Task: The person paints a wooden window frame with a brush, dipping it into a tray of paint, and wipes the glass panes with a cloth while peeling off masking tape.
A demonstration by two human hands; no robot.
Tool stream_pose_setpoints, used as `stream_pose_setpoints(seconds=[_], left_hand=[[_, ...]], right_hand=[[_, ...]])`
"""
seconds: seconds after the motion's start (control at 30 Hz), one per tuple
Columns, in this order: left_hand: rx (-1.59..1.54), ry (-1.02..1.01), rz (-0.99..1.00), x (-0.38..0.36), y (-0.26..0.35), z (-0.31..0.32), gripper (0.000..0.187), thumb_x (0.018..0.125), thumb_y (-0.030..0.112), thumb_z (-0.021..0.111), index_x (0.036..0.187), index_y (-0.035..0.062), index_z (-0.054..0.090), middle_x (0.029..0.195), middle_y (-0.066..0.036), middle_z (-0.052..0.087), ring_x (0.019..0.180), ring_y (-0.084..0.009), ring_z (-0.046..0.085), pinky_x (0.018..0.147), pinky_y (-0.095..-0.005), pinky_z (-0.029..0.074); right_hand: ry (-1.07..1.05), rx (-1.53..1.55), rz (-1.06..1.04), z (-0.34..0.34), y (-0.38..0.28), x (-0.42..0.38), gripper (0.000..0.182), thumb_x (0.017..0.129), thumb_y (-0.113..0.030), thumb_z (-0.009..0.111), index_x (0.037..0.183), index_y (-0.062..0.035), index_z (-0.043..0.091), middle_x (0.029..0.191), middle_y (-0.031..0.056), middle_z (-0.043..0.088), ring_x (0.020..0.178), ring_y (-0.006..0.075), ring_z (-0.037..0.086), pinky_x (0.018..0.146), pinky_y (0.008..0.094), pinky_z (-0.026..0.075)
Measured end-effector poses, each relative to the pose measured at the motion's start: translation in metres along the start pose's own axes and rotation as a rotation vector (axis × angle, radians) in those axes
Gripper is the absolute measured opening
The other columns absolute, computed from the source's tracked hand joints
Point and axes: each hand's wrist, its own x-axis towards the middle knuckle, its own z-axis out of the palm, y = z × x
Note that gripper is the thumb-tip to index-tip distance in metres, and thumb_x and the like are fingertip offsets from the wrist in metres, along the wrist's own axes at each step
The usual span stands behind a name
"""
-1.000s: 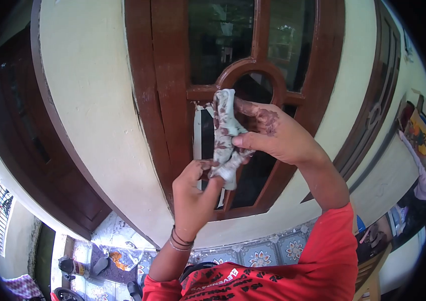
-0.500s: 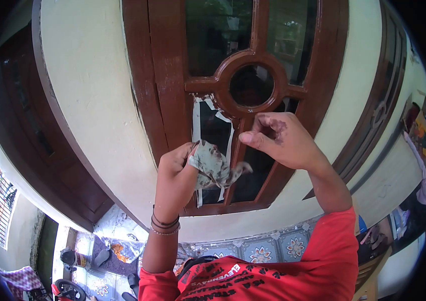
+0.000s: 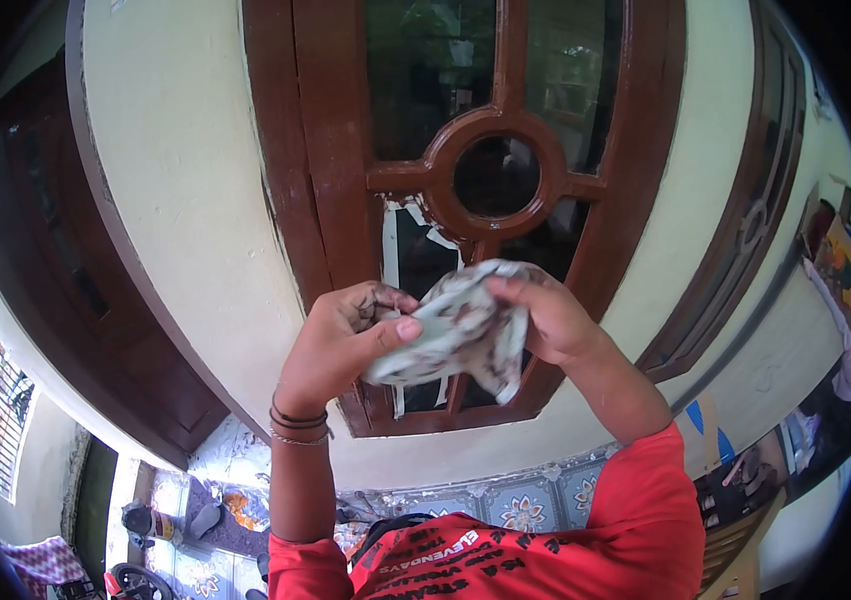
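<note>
A pale rag (image 3: 460, 335) blotched with dark brown stains is stretched between my two hands, slightly blurred by motion. My left hand (image 3: 340, 335) pinches its left end, thumb in front and stained fingers curled. At the upper right, my right hand (image 3: 550, 315) grips the cloth with thumb and fingers, some of them hidden behind it. Beyond the hands stands a brown wooden window frame (image 3: 333, 200) with a round pane (image 3: 496, 177). Torn strips of white masking tape (image 3: 391, 255) line the lower left pane, which the rag partly covers.
Cream wall (image 3: 175, 200) flanks the frame, with a dark wooden door (image 3: 75, 260) at left. Below lies a patterned tile floor (image 3: 522, 510). A tin can (image 3: 160, 525) stands at lower left, and wooden furniture (image 3: 745, 550) at lower right.
My right hand has come down and left and taken hold of the rag, which is now spread wider. My left hand has shifted slightly left.
</note>
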Motion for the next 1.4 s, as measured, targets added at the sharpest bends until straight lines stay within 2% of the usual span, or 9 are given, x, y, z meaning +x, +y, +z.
stream_pose_setpoints(seconds=[0.07, 0.47, 0.67, 0.73, 0.9, 1.03, 1.17, 1.27, 1.4], left_hand=[[-0.030, 0.002, -0.092, 0.000, 0.006, -0.001, 0.028, 0.082, 0.023, 0.070, 0.091, -0.0014, 0.060, 0.083, -0.001, 0.062, 0.074, -0.0046, 0.054, 0.065, -0.0176, 0.043], [0.117, 0.320, 0.189, 0.027, -0.016, 0.017, 0.018, 0.087, 0.009, 0.062, 0.097, -0.0061, 0.061, 0.079, -0.005, 0.064, 0.075, -0.0061, 0.056, 0.070, -0.0205, 0.045], [0.069, 0.398, 0.180, 0.010, -0.011, 0.018, 0.027, 0.089, 0.014, 0.060, 0.107, -0.0053, 0.058, 0.075, 0.000, 0.057, 0.071, -0.0051, 0.049, 0.067, -0.0200, 0.043], [0.087, 0.347, 0.131, 0.004, -0.010, 0.019, 0.029, 0.088, 0.015, 0.061, 0.107, -0.0059, 0.058, 0.074, 0.000, 0.057, 0.070, -0.0049, 0.049, 0.067, -0.0200, 0.043], [0.076, 0.306, 0.085, -0.005, -0.013, 0.012, 0.030, 0.089, 0.017, 0.061, 0.108, -0.0062, 0.058, 0.076, -0.002, 0.059, 0.071, -0.0058, 0.052, 0.068, -0.0199, 0.044], [0.082, 0.330, 0.110, -0.009, -0.022, -0.002, 0.032, 0.091, 0.019, 0.057, 0.111, -0.0063, 0.056, 0.084, -0.006, 0.062, 0.072, -0.0079, 0.055, 0.066, -0.0205, 0.045], [0.034, 0.329, 0.039, -0.010, -0.031, -0.011, 0.035, 0.091, 0.020, 0.057, 0.112, -0.0080, 0.055, 0.098, -0.013, 0.064, 0.080, -0.0123, 0.060, 0.072, -0.0243, 0.049], [0.061, 0.325, 0.039, -0.014, -0.039, -0.017, 0.035, 0.091, 0.020, 0.057, 0.111, -0.0082, 0.055, 0.097, -0.012, 0.064, 0.079, -0.0120, 0.060, 0.072, -0.0241, 0.049], [0.056, 0.349, 0.024, -0.018, -0.037, -0.020, 0.035, 0.091, 0.019, 0.057, 0.111, -0.0086, 0.055, 0.096, -0.012, 0.064, 0.078, -0.0115, 0.060, 0.071, -0.0235, 0.048]], right_hand=[[0.082, 0.384, 0.085, -0.005, 0.000, -0.001, 0.026, 0.090, -0.013, 0.055, 0.111, 0.0009, 0.058, 0.104, 0.0081, 0.065, 0.096, 0.0155, 0.062, 0.087, 0.0321, 0.049], [0.083, 0.354, 0.236, 0.008, 0.010, 0.013, 0.027, 0.087, -0.011, 0.061, 0.112, -0.0018, 0.058, 0.102, 0.0101, 0.065, 0.093, 0.0175, 0.064, 0.085, 0.0329, 0.051], [0.625, -0.348, -1.032, 0.014, -0.127, 0.089, 0.018, 0.089, -0.015, 0.059, 0.100, -0.0024, 0.063, 0.083, 0.0057, 0.066, 0.071, 0.0145, 0.064, 0.063, 0.0309, 0.052], [0.930, -1.333, -1.516, 0.003, -0.185, 0.133, 0.023, 0.091, -0.022, 0.056, 0.085, -0.0016, 0.064, 0.070, 0.0103, 0.065, 0.064, 0.0216, 0.064, 0.058, 0.0356, 0.048], [0.648, -2.100, -1.346, -0.002, -0.262, 0.225, 0.031, 0.086, -0.028, 0.051, 0.082, 0.0001, 0.064, 0.078, 0.0207, 0.063, 0.069, 0.0382, 0.060, 0.063, 0.0454, 0.048], [0.616, -2.138, -1.093, -0.006, -0.244, 0.215, 0.027, 0.085, -0.025, 0.053, 0.084, -0.0004, 0.064, 0.081, 0.0217, 0.063, 0.075, 0.0397, 0.060, 0.066, 0.0459, 0.048], [0.110, -2.252, -0.888, -0.024, -0.182, 0.181, 0.029, 0.089, -0.028, 0.054, 0.085, -0.0004, 0.063, 0.075, 0.0183, 0.061, 0.073, 0.0386, 0.059, 0.067, 0.0434, 0.048], [-0.192, -2.163, -1.261, -0.038, -0.140, 0.158, 0.018, 0.077, -0.022, 0.062, 0.077, -0.0050, 0.065, 0.082, 0.0160, 0.063, 0.083, 0.0346, 0.061, 0.076, 0.0436, 0.049], [0.079, -2.335, -0.802, -0.022, -0.186, 0.163, 0.013, 0.074, -0.018, 0.062, 0.076, -0.0053, 0.062, 0.076, 0.0181, 0.061, 0.076, 0.0365, 0.059, 0.068, 0.0444, 0.047]])
